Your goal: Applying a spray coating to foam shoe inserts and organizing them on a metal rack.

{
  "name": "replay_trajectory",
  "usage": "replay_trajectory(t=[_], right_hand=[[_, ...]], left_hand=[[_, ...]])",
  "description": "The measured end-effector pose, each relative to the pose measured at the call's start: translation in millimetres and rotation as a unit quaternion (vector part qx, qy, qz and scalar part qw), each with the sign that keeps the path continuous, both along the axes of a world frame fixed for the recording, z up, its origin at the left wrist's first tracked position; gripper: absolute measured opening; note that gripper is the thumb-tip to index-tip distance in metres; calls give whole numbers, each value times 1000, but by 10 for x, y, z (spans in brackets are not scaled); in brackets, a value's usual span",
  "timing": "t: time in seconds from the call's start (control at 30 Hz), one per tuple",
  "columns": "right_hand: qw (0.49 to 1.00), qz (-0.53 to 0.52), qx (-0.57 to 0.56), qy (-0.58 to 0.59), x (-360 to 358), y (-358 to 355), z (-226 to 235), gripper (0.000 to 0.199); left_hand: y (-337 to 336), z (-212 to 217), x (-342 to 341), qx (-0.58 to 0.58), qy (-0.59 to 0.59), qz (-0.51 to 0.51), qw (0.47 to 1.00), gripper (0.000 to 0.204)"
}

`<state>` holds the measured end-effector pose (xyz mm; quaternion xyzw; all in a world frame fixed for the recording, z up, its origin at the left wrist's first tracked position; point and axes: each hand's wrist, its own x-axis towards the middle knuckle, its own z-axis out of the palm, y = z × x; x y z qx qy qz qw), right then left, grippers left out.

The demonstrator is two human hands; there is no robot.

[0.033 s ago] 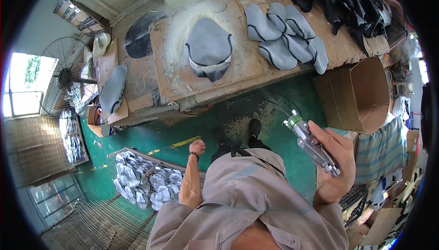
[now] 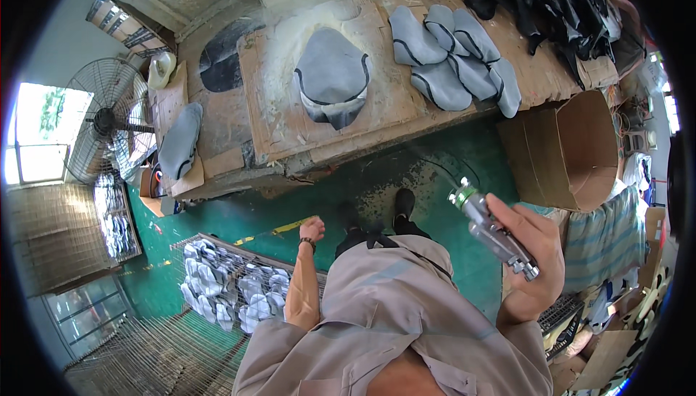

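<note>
My right hand [image 2: 535, 251] is wrapped round a metal spray gun [image 2: 494, 228] with a green ring near its nozzle. I hold it in front of my right side, with its nozzle toward the workbench. My left hand [image 2: 312, 229], a bracelet at the wrist, hangs by my waist with its fingers curled and nothing visible in them. On the cardboard-covered workbench [image 2: 275, 131] ahead lies a grey shoe-upper-like piece [image 2: 332, 70] with black edging, pale residue around it. Several similar grey pieces [image 2: 442, 84] are bunched to its right, and a single one [image 2: 180, 141] lies at the left end.
Black sheet-like pieces [image 2: 536, 5] are heaped at the bench's far right. An open cardboard box [image 2: 533, 153] stands below them. At the left is a large fan [image 2: 106, 122]. A wire rack [image 2: 239, 287] of grey-white pieces stands beside my left arm.
Very little differs. My left hand is a touch higher, and the spray gun's nozzle has tilted slightly to the left.
</note>
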<state>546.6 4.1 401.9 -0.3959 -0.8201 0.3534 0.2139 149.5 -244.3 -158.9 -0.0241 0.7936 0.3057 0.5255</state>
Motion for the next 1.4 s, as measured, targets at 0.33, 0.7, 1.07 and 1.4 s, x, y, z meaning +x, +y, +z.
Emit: replay_trajectory(t=[0.33,0.7,1.07,1.4], right_hand=[[998,-19,-37,40,209,9,-330,73],[996,-42,-44,66,562,-81,-595,72],[996,27,-36,73,489,190,-554,72],[997,-36,-61,31,-138,10,-477,60]], left_hand=[[2783,1743,-251,366,572,-193,708,51],[3344,2098,-334,311,665,-224,641,31],[3298,2336,-248,279,666,-244,647,20],[3291,3906,-1017,295,643,-303,639,16]])
